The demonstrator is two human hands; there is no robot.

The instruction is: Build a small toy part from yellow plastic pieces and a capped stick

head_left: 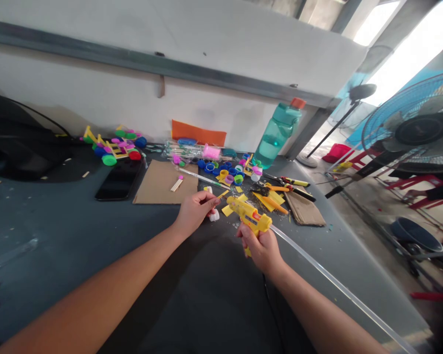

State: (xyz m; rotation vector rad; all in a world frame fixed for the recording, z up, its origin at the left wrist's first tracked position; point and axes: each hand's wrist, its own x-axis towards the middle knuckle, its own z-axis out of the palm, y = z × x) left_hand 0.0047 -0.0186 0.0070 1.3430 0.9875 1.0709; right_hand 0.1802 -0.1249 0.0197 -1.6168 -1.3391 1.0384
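Note:
My right hand (260, 246) is closed around the handle of a yellow glue gun (248, 212), its nozzle facing left. A long clear glue stick (328, 278) runs out of its rear. My left hand (195, 212) pinches a small yellow stick (222, 194) just off the nozzle; whether they touch, I cannot tell. Right by the left fingertips is a white plastic piece (214, 215), partly hidden. Behind the left hand, a sheet of cardboard (157, 183) carries short pale sticks (177, 184) with a pink end.
Bottle caps (224, 173) in several colours lie behind my hands, beside a teal bottle (275, 135). Pliers (299, 191) and orange-handled cutters (276, 188) lie to the right. A phone (118, 182) and toy-like assemblies (114, 145) are at left. A fan (409, 128) stands beyond the table.

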